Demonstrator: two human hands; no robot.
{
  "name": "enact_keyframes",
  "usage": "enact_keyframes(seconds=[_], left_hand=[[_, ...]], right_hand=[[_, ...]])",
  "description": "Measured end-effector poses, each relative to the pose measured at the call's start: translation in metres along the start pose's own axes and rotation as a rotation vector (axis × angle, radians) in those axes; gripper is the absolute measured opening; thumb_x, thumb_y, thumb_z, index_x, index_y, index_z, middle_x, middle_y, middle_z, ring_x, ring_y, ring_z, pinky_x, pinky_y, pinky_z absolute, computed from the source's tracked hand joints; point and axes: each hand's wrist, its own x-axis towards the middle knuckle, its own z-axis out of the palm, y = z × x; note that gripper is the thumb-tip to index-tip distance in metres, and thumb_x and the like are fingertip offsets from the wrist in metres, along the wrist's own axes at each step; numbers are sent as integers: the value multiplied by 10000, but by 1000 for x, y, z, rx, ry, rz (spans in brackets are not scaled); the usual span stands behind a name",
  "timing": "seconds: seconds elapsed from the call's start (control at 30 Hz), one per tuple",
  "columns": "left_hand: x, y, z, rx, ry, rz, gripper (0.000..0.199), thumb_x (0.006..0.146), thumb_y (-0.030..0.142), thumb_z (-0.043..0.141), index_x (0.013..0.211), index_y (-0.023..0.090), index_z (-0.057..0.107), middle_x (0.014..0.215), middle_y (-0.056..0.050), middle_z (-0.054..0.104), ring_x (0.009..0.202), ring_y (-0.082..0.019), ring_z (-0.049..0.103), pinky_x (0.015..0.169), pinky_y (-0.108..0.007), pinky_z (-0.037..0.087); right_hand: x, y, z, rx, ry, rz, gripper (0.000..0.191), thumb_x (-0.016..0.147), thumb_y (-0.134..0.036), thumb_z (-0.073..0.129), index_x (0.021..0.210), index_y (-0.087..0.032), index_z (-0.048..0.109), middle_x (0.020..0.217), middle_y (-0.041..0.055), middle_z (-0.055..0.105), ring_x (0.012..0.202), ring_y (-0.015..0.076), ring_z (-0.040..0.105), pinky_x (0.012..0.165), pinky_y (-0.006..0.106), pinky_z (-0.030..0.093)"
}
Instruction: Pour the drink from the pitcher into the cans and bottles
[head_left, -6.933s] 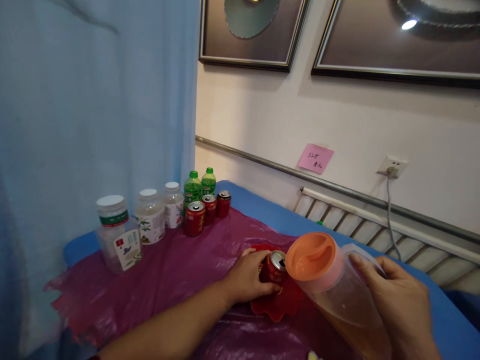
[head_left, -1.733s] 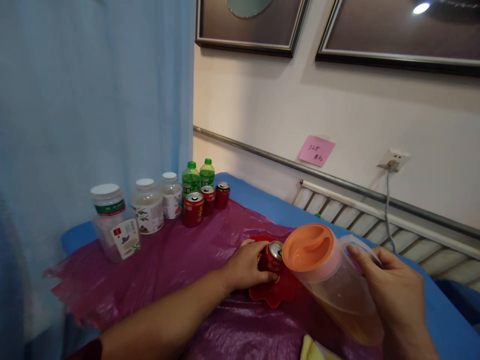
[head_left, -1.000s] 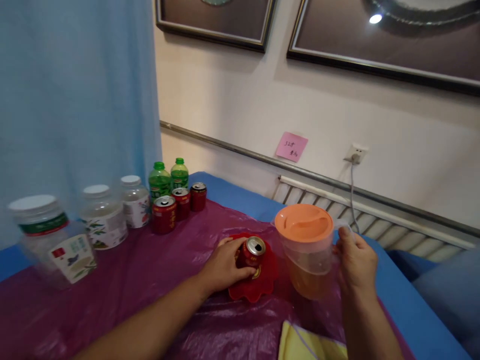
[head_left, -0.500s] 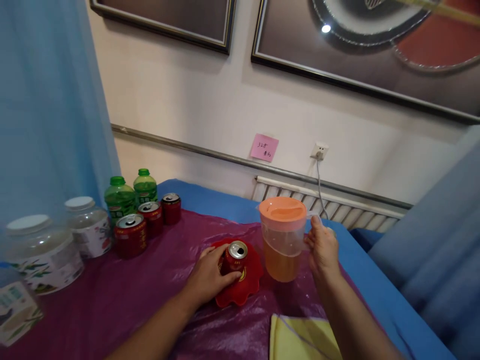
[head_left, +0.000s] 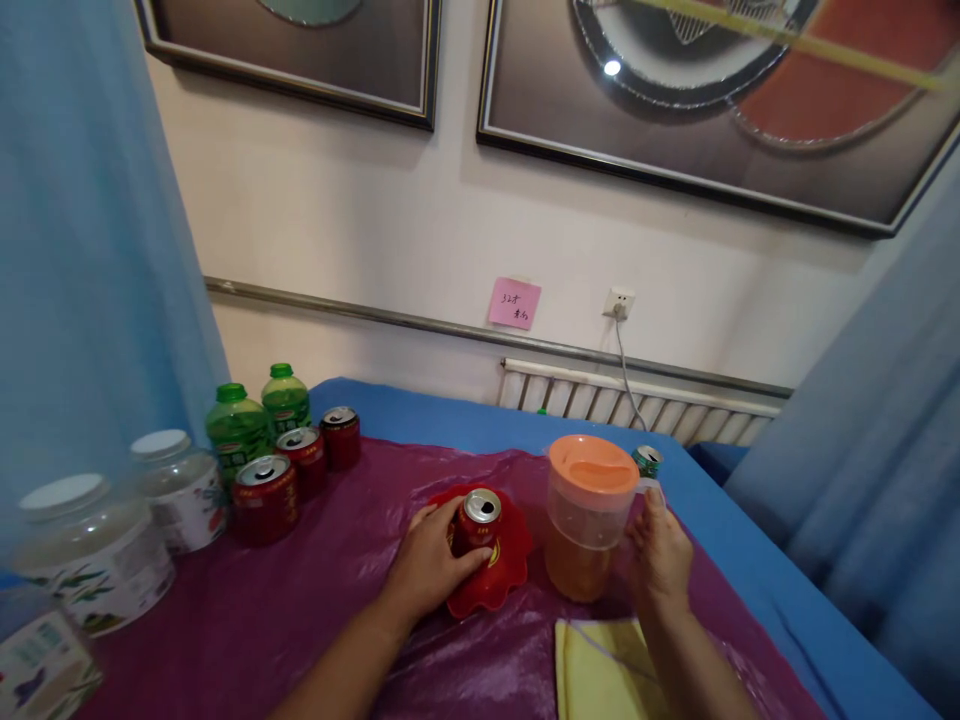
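Note:
My left hand (head_left: 433, 560) is wrapped around a red drink can (head_left: 478, 520) with an opened top. The can stands on a red scalloped plate (head_left: 511, 560). To the right, my right hand (head_left: 660, 550) grips the handle of a clear plastic pitcher (head_left: 589, 525) with an orange lid (head_left: 594, 466). Amber liquid fills its lower part. The pitcher is upright beside the plate; whether its base touches the table I cannot tell. Below it lies a folded yellow cloth (head_left: 600, 670).
On the left stand several red cans (head_left: 266, 500), green-capped bottles (head_left: 238, 430) and white-lidded clear jars (head_left: 97, 550). A green can (head_left: 646, 460) is behind the pitcher. Purple sheeting (head_left: 315, 620) covers the blue table (head_left: 780, 600). A radiator (head_left: 585, 398) lines the wall behind.
The pitcher has moved down and slightly right with my right hand, uncovering the green can behind it. My left hand stays on the red can. The view has shifted a little.

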Motion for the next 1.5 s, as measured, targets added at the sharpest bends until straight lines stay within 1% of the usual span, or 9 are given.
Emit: enact_keyframes(seconds=[0.1, 0.33, 0.73, 0.87, 0.97, 1.07, 1.17, 1.3, 1.5], left_hand=[[0, 0, -1, -15, -17, -1, 613, 683, 345, 826, 1270, 269, 667, 1300, -79, 729, 1231, -338, 631, 1112, -512, 440], [2, 6, -6, -133, 7, -62, 651, 668, 370, 811, 1273, 205, 634, 1295, -124, 723, 1203, -329, 670, 1066, -487, 502], [5, 6, -9, -42, 49, 12, 603, 701, 355, 778, 1262, 200, 621, 1284, -117, 720, 1183, -318, 678, 1061, -506, 509], [6, 3, -7, -27, -1, -12, 622, 712, 361, 782, 1288, 196, 616, 1301, -131, 715, 1195, -334, 671, 1068, -523, 497], [7, 1, -7, -25, -18, -7, 623, 715, 369, 786, 1289, 192, 621, 1307, -142, 713, 1219, -352, 659, 1095, -548, 470], [7, 1, -6, -50, 3, 0, 659, 706, 353, 790, 1319, 202, 601, 1340, -139, 698, 1246, -344, 650, 1109, -543, 464], [7, 3, -7, -103, 40, -14, 740, 685, 352, 801, 1366, 209, 550, 1364, -136, 682, 1261, -334, 649, 1104, -528, 482], [5, 8, -9, -198, 43, -9, 793, 685, 384, 801, 1394, 194, 499, 1385, -152, 663, 1283, -328, 641, 1094, -513, 505], [4, 7, -7, -283, 13, 24, 787, 655, 334, 788, 1373, 187, 499, 1347, -159, 686, 1240, -325, 672, 1089, -494, 522]], right_hand=[[-2, 3, -5, 84, 82, 72, 515, 730, -612, 802, 693, -221, 468, 546, -117, 390, 472, 70, 365, 441, 198, 338], [-6, 5, -17, 106, 48, 120, 513, 749, -682, 747, 764, -210, 545, 588, -87, 488, 511, 99, 469, 484, 215, 400], [-10, -4, -25, -169, 107, 28, 553, 796, -715, 660, 931, -178, 663, 859, 24, 696, 787, 190, 645, 701, 295, 516], [-17, -9, -31, -215, 232, -74, 521, 801, -617, 702, 1103, -203, 613, 1093, 43, 665, 1033, 226, 631, 896, 346, 510], [-31, -17, -34, -251, 249, -364, 462, 832, -485, 715, 1171, -210, 565, 1283, 92, 575, 1244, 266, 551, 1072, 439, 426], [-56, -29, -31, -342, 131, -707, 344, 859, -330, 716, 1151, -216, 574, 1337, 120, 530, 1307, 286, 515, 1115, 499, 388], [-85, -38, -17, -457, -214, -776, 336, 902, -230, 671, 1229, -246, 593, 1297, 110, 602, 1254, 269, 579, 1087, 488, 440], [-110, -33, 20, -546, -553, -587, 489, 877, -265, 703, 1354, -264, 595, 1367, 104, 645, 1287, 291, 595, 1095, 481, 474], [-118, -18, 85, -620, -638, -184, 739, 685, -280, 808, 1390, -178, 610, 1383, 140, 653, 1293, 348, 593, 1111, 501, 456]])
